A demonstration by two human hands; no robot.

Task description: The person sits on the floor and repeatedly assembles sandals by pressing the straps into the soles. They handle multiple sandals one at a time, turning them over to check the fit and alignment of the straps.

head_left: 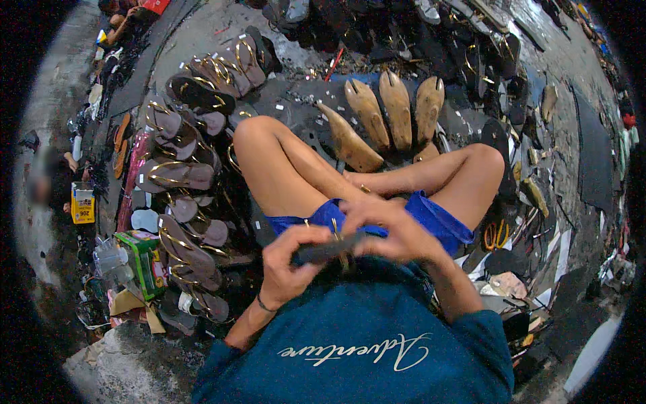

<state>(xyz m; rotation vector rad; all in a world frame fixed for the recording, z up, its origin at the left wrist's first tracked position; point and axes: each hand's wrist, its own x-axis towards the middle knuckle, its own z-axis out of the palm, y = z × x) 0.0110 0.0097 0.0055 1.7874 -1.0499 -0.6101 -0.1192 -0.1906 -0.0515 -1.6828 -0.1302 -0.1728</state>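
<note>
Over my lap, my left hand (291,261) grips a dark sandal (321,251), thumb below and fingers above its sole. Thin gold pieces, which look like its strap, stick up from it. My right hand (387,232) is at the sandal's other end, its fingers smeared by motion, so I cannot tell whether they grip it. Beyond my crossed legs stand several wooden shoe lasts (397,111), and one more last (350,140) lies tilted beside them.
Several gold-strapped sandals (178,175) curve along my left. A green box (140,262), a clear plastic container (112,261) and a yellow box (83,203) stand farther left. Orange-handled scissors (496,236) lie at my right among scraps. Dark sheet material (595,148) lies far right.
</note>
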